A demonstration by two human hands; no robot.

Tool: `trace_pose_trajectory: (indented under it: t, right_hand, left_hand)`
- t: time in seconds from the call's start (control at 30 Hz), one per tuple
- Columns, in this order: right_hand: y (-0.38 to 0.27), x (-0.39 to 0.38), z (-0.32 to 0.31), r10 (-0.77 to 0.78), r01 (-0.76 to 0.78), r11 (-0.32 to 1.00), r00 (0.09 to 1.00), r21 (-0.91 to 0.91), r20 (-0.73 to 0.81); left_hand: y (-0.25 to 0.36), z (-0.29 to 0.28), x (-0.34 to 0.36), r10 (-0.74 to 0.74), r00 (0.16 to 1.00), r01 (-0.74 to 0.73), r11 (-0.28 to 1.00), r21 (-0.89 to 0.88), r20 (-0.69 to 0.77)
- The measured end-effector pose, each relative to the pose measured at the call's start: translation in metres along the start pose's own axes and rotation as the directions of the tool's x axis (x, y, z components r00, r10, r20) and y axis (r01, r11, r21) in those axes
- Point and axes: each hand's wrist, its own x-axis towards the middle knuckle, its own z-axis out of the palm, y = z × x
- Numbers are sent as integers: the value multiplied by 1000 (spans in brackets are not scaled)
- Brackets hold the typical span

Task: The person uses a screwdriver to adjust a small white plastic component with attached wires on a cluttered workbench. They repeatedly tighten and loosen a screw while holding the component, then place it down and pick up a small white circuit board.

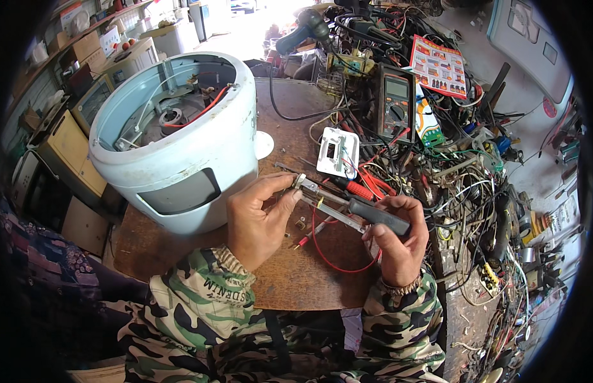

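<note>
Both my hands are raised over the brown wooden tabletop [290,287]. Between the thumb and fingers of my left hand [261,214] is the end of a narrow metal strip [338,216] with a small pale block on it. My right hand [398,242] is closed around the dark grey handle [380,217] of a tool with a straight metal shaft, whose exact kind I cannot make out. The strip's other end reaches my right fingertips. The shaft runs alongside the strip towards my left fingers. A red wire [331,263] loops below the strip.
A large white round appliance housing [181,185], open at the top, stands left. Beyond my hands lie a white plastic frame [338,152] and a red-handled tool [360,189]. A multimeter [394,105], a printed leaflet [438,67] and tangled cables [456,169] crowd the right side.
</note>
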Motion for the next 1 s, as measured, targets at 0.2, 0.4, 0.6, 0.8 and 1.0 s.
trace_pose_trajectory:
  t: [0.2,0.4,0.6,0.8,1.0]
  right_hand:
    - [-7,2,-20,292,-291,957,954,-16,74]
    - [-7,6,-23,96,-107,991,986,-77,-133]
    - [9,42,-34,-176,168,699,982,-695,60]
    - [-33,65,-5,-10,488,628,784,-606,621]
    - [11,48,56,54,54,981,847,-186,530]
  left_hand:
    - [7,1,0,-67,997,68,997,-29,34]
    - [1,-2,3,-144,989,145,987,-67,14]
    - [-4,-2,5,-228,963,262,908,-326,141]
    - [0,-5,10,-342,912,406,669,-623,227]
    - [0,-1,8,-357,908,402,597,-694,220]
